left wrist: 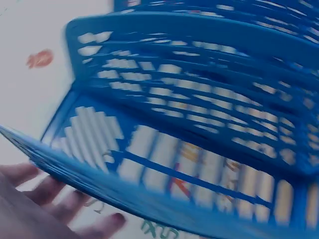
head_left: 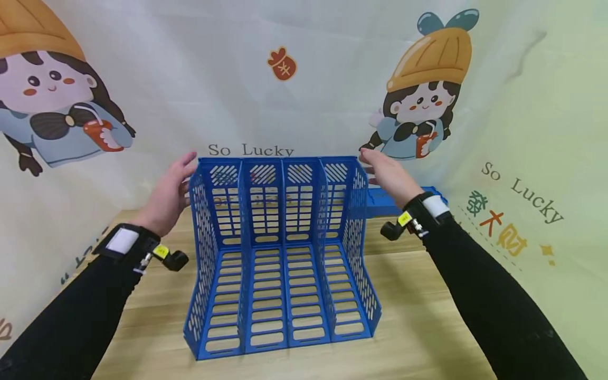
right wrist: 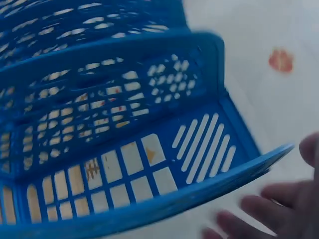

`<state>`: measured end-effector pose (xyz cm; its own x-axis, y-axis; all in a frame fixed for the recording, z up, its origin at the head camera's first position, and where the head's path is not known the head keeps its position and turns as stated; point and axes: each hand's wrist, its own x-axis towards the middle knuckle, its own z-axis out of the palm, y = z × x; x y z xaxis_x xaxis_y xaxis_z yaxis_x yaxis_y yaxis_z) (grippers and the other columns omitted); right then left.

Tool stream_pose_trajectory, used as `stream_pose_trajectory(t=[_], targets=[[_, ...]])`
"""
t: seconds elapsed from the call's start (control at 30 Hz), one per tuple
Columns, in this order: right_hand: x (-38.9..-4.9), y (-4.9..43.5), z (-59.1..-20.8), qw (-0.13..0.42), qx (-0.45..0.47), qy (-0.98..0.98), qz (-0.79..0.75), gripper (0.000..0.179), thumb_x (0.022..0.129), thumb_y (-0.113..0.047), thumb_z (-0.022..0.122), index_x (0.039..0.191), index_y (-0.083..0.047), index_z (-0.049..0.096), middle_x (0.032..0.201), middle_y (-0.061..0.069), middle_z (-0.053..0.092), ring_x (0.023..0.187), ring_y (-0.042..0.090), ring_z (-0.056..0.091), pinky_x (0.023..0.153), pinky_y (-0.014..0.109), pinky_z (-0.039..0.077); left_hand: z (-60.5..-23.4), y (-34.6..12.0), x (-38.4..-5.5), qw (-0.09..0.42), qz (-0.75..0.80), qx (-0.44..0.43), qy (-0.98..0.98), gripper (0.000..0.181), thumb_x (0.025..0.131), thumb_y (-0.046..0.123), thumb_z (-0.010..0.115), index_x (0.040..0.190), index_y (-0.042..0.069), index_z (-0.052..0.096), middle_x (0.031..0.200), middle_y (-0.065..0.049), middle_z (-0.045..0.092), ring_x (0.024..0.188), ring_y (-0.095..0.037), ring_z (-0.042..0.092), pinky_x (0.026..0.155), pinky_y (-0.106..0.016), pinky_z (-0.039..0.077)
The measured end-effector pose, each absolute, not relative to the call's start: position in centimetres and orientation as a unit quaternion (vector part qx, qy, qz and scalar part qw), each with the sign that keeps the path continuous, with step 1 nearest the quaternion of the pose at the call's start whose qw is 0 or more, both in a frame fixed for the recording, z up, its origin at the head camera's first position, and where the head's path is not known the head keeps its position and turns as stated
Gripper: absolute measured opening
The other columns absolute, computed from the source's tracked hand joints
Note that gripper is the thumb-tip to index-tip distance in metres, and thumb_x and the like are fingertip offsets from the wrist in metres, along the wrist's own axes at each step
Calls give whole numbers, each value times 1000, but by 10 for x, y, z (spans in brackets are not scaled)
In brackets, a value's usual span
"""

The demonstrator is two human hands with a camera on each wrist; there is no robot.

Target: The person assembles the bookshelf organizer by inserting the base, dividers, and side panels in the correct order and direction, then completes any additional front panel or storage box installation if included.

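A blue plastic file rack with several upright compartments stands on the table, its slotted bays facing me. My left hand is at the upper part of its left side panel, fingers extended along the outside. At the opposite top corner, my right hand reaches to the right side panel with loosely straight fingers. In the left wrist view, the left fingers lie behind the panel's outer face. The right wrist view shows the right fingers spread close outside the other panel. Every compartment in sight holds nothing.
Behind the rack at the right lies another blue plastic piece, partly hidden by the right hand and wrist. A printed cloth hangs behind the wooden table and along its sides. Each wrist wears a strapped camera.
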<state>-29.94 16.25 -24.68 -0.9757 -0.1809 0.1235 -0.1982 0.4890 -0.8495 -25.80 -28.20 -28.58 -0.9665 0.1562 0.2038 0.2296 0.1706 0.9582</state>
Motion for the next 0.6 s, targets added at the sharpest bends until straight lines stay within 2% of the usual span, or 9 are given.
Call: stream_pose_trajectory(t=[0.03,0.1,0.13,0.17,0.27,0.37,0.5,0.6], targets=[[-309,160,-247,-14,105,-861,498,70,117,-59,31,171,-14,39,174,11,45,161,35,44,132,57,37,-281,-282,-264,26,-635,-112,-764,65,120,48,33,176,19,19,177,-14,31,151,-27,46,122,-40,47],[-321,156,-247,-39,94,-857,505,74,116,-63,32,165,-11,50,168,13,53,159,36,47,132,58,38,-274,-284,-274,25,-619,-88,-780,67,117,61,28,165,16,41,158,-10,52,135,-19,56,114,-36,52],[-324,154,-246,-40,88,-857,505,75,115,-65,34,160,-9,57,162,15,59,156,36,51,131,58,40,-270,-285,-279,24,-605,-77,-792,66,117,62,27,157,14,49,147,-6,58,126,-14,58,109,-33,53],[-325,154,-247,-39,79,-857,507,74,115,-65,37,154,-8,63,156,16,65,153,35,54,129,58,42,-270,-285,-283,19,-592,-64,-803,64,117,62,27,150,14,53,137,-2,62,123,-15,59,109,-35,52],[-328,155,-248,-29,65,-855,513,71,113,-64,46,138,-5,75,139,17,75,144,34,62,124,55,49,-269,-290,-293,-5,-587,-51,-808,57,116,62,29,138,17,57,115,7,64,107,-10,64,102,-32,56],[-333,159,-248,-27,61,-851,520,69,110,-64,53,124,-2,80,129,15,80,139,33,66,121,54,52,-265,-291,-296,-15,-594,-44,-803,54,116,59,35,138,16,58,108,11,66,97,-6,67,91,-25,59],[-338,164,-248,-33,67,-852,518,67,109,-63,58,116,-1,81,131,16,79,143,35,64,120,56,53,-260,-287,-292,3,-606,-25,-795,51,115,56,45,136,14,64,99,14,71,89,-5,70,85,-22,61],[-337,165,-247,-42,63,-850,521,66,108,-63,58,118,-2,80,137,17,75,147,34,61,122,57,51,-260,-284,-286,12,-613,-9,-790,50,114,53,49,137,12,67,90,15,72,84,-5,70,83,-23,61]])
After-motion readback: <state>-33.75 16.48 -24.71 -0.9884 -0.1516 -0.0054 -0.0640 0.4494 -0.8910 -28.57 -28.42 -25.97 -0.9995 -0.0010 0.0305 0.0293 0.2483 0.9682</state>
